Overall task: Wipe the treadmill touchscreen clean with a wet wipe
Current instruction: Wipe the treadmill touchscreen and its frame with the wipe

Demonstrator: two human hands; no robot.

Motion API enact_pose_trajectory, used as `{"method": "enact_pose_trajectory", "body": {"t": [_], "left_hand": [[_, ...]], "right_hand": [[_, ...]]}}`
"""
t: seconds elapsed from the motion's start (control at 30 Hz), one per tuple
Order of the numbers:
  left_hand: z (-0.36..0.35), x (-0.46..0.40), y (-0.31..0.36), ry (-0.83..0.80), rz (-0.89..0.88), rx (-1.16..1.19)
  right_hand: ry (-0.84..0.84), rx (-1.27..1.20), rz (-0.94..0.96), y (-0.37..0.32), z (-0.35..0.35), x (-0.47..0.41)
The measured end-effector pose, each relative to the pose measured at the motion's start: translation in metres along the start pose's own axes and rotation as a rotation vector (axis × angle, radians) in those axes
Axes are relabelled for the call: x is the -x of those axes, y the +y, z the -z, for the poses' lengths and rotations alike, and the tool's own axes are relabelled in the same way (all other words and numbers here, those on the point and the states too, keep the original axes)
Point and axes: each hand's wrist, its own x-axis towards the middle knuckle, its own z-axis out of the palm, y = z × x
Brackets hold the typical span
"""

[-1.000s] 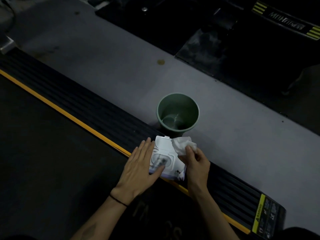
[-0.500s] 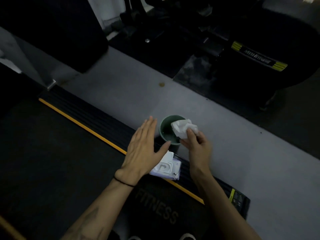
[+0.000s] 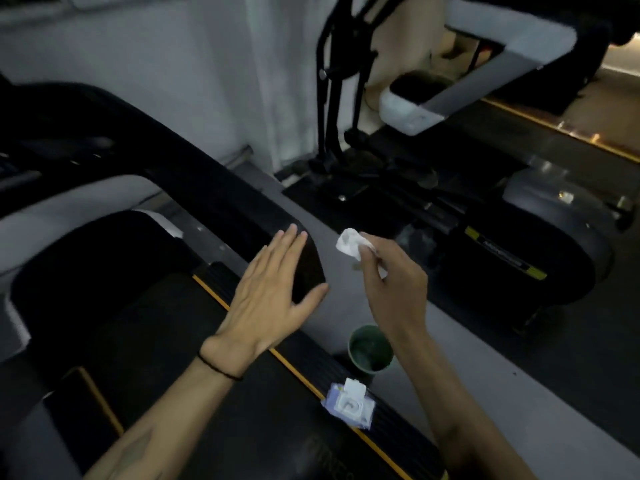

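Since half a second earlier both hands had risen away from the floor: the green bucket and the wipe pack, then right beneath the hands, now lay well below them, and the view had tilted up to take in the treadmill's upper parts. The right hand (image 3: 393, 282) pinched the crumpled white wet wipe (image 3: 350, 244) between thumb and curled fingers, the wipe sticking out past the fingertips, up and to the left. The left hand (image 3: 268, 294) was held flat with its fingers straight and together and the thumb spread out, holding nothing, in front of the rounded end of the black treadmill handrail (image 3: 214, 192); whether it touched the rail could not be told. The wipe hung just right of that rail end, apart from it. The touchscreen itself could not be made out in the dark blurred upper left.

Below the right wrist stood the small round green plastic bucket (image 3: 370, 346) on the grey floor. Just beside it, on the ribbed black side rail with its yellow edge stripe (image 3: 301, 370), lay the pale lilac wet-wipe pack with its white flip lid open (image 3: 349, 403). Faint lettering showed on the belt at the bottom edge, too dim to read. A yellow-and-black label on the dark machine to the right (image 3: 502, 254) was blurred beyond reading. A thin black band circled the left wrist (image 3: 218, 368).
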Motion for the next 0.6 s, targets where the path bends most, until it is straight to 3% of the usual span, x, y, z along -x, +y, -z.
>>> {"method": "enact_pose_trajectory", "body": {"t": [0.23,0.4,0.6], "left_hand": [[0.197,-0.003,-0.066,0.182,0.131,-0.212],[0.272,0.019,-0.120,0.263,0.260,-0.329],[0.300,0.013,-0.201,0.294,0.395,-0.367]], "right_hand": [[-0.046,0.154,0.681,-0.156,-0.053,-0.107],[0.043,0.014,0.789,-0.227,-0.108,-0.131],[0.016,-0.237,0.815,-0.279,-0.215,-0.161]]}}
